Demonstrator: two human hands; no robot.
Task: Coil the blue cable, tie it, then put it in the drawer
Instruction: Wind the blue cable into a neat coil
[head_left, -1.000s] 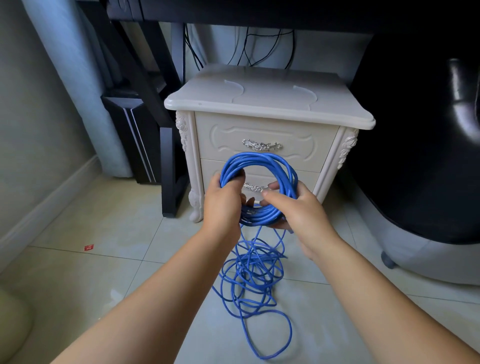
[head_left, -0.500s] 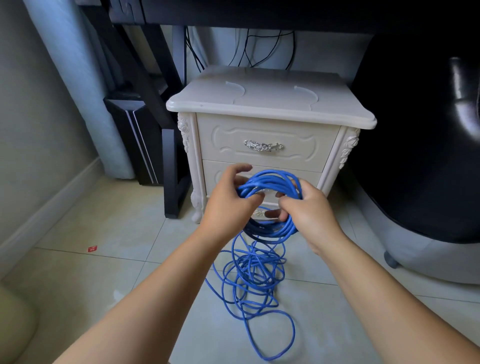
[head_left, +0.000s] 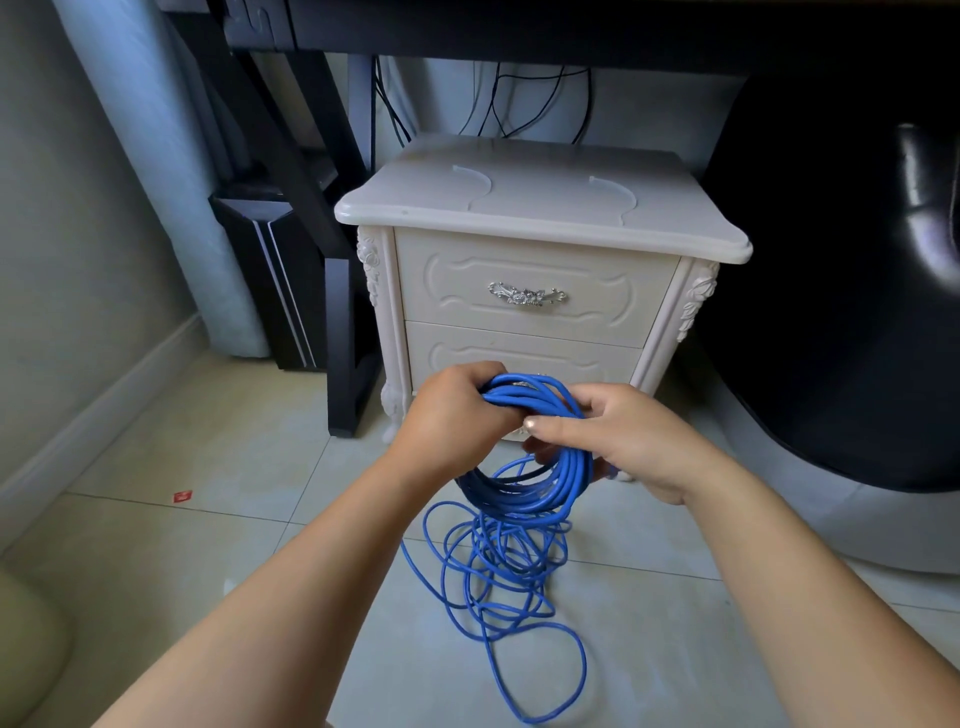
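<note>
Loops of the long blue plastic cable (head_left: 524, 493) hang before the shut white drawer (head_left: 519, 353), your left hand (head_left: 457, 410) and right hand (head_left: 623, 441) each with grip curled round their top, and the loose rest lies straight below them on the tiled floor (head_left: 208, 545).

Glossy pale floor tiles (head_left: 156, 571) meet a grey-green wall (head_left: 62, 234) along a light baseboard (head_left: 104, 405), and a small red scrap (head_left: 182, 496) lies on the tiles near it. A cream carved nightstand (head_left: 519, 208) stands under a black desk (head_left: 519, 26), with thin black wires (head_left: 498, 104) hanging down the wall behind it. The desk's black leg (head_left: 343, 338) stands just left of the nightstand, and a shiny black leather chair (head_left: 831, 312) fills the right.
</note>
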